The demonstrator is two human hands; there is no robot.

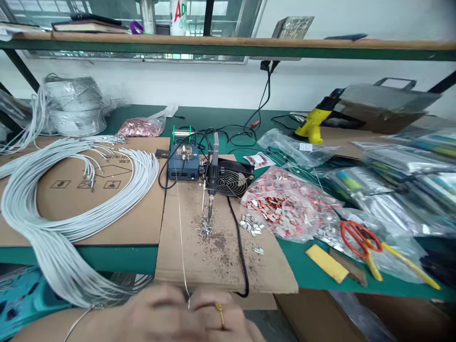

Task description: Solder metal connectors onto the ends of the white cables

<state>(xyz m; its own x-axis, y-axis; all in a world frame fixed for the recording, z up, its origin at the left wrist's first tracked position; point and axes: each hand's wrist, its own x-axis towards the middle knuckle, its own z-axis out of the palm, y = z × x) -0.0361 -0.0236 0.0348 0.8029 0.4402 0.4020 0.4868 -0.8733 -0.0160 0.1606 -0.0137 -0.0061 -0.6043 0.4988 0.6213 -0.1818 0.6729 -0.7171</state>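
My left hand (156,313) and my right hand (221,316) are close together at the bottom of the head view, both blurred. A thin white wire (181,237) runs down from the blue soldering station (184,164) and ends between my fingers. The fingers of both hands are bent; the right one wears a gold ring. Above them a soldering iron (213,178) stands tip down over a small heap of solder scraps (205,229) on a cardboard sheet (178,266). Small metal pieces (251,224) lie right of the tip, beside a black cable.
Bundled white cables (24,209) curve over cardboard at the left. A black fan (233,178) stands behind the iron. At the right are a bag of red pieces (281,199), orange-handled scissors (358,240), yellow-handled pliers (409,263) and a yellow heat gun (315,121).
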